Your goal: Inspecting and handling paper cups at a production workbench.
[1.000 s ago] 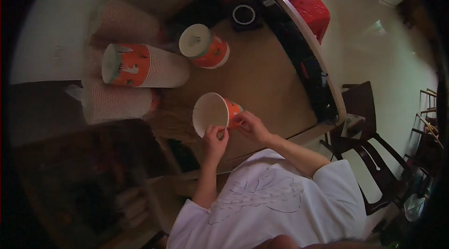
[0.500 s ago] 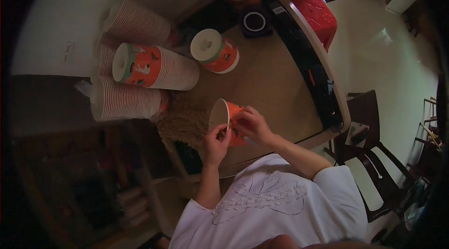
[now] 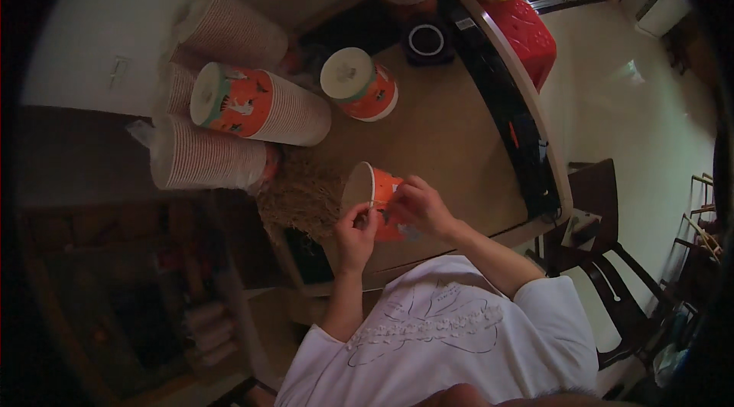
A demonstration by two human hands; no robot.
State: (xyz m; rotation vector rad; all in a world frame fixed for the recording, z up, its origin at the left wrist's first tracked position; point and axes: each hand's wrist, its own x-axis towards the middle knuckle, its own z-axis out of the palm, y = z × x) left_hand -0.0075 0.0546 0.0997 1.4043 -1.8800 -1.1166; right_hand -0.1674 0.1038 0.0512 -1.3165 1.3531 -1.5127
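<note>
Paper tub (image 3: 388,230), orange-printed outside, pale inside, sits right at the fingers of both hands, tipped with its mouth toward the left; can't tell if it rests on the bench (image 3: 443,151) or is held just above. Left hand (image 3: 355,237): fingers drawn close together at the near rim; rim itself or something thin at it, too small to tell. Right hand (image 3: 424,212): fingers bent against the outer wall, right of the left fingers; can't tell if they pinch anything. Handling, my guess: very light, thin coated paperboard, stiff enough for its shape but easy to dent mid-wall; smooth print may slip under dry fingers. Rolled rim looks stiffest, so pinch there, or spread fingers round the wall just below it with light, even pressure; squeezing one side would likely oval the mouth. Bundle of tan strands (image 3: 302,197) lies just left of the left fingers, looks dry, loose, soft. Beyond the fingers, another tub (image 3: 375,97) stands, apparently base up; farther off to the left, a nested stack (image 3: 294,113) lies on its side, likely heavier, best supported underneath. Dark device with a pale ring (image 3: 426,40) well beyond the right fingers.
</note>
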